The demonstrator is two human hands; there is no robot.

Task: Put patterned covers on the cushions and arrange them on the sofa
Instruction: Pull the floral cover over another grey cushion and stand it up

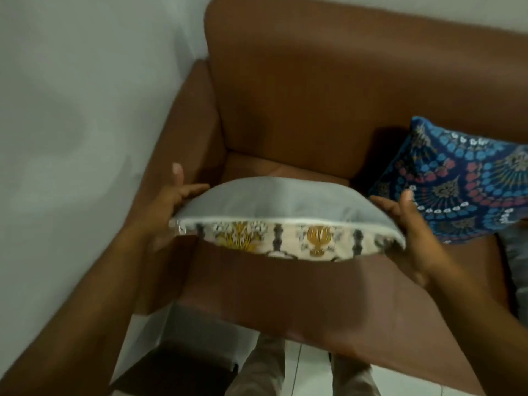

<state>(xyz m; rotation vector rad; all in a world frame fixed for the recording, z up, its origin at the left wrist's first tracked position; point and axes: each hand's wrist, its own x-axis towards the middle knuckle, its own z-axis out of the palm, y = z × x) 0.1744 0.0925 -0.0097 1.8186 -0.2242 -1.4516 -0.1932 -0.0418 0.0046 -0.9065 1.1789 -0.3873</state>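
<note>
Cream-and-gold patterned, grey-backed cushion [285,221] held above brown leather sofa [300,95] seat; left hand [171,207], right hand [411,224] clasped its ends. Blue patterned cushion [463,181] leaned against backrest, right.

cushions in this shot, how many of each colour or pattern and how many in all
Cream and yellow patterned cushion with a grey back, held over the sofa seat between the left hand and right hand: 1
Blue patterned cushion, leaning on the sofa's backrest: 1
Total: 2
</note>
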